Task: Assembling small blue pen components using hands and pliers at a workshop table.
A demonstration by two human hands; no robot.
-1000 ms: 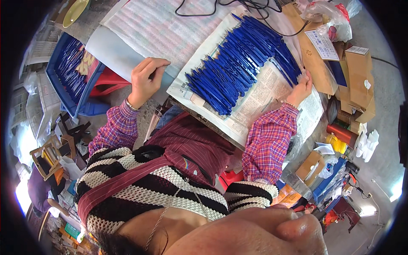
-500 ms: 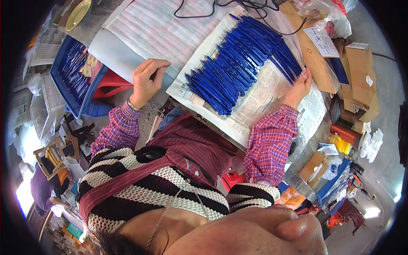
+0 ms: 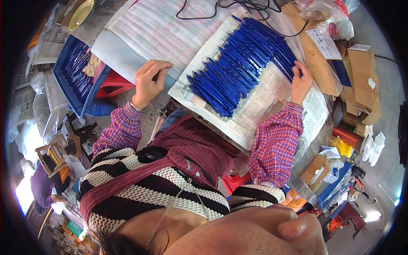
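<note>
"What fills the newspaper?"

"Dozens of slim, glossy blue sticks, packed side by side in a slanting row across it, with print showing along the near side."

"And the worker's hands?"

"The right hand is at the newspaper's right side, fingers bent around the ends of the outermost sticks. Whether it pinches one or merely touches them, I cannot tell. The left hand hangs loosely curled just left of the newspaper, thumb a little apart from the forefinger."

"What surrounds them?"

"A pale sheet spreads to the newspaper's upper left, and a black cable loops past its far edge. Well left of the newspaper, a blue bin holds more blue pieces; well to its right stand brown cartons."
</note>
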